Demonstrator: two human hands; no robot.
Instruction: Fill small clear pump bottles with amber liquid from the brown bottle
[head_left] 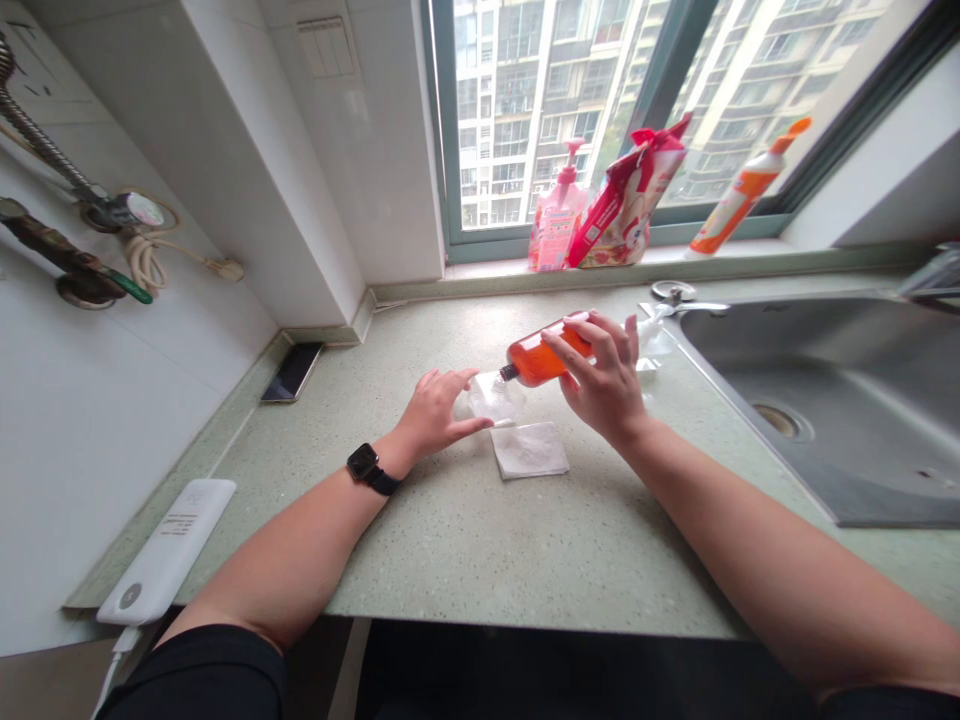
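Note:
My right hand grips an amber bottle of orange-red liquid, tipped so that its dark neck points down and left. Just below that neck stands a small clear container, its narrow mouth close to the bottle's opening. Whether liquid is flowing between them cannot be made out. My left hand, with a black watch on the wrist, has its thumb and fingers around the left side of the clear container. In front of the container lies a folded white tissue. Something whitish and clear is partly hidden behind my right hand.
A steel sink with a tap is at the right. On the windowsill stand a pink pump bottle, a red bag and an orange-white bottle. A phone and a white power bank lie at left.

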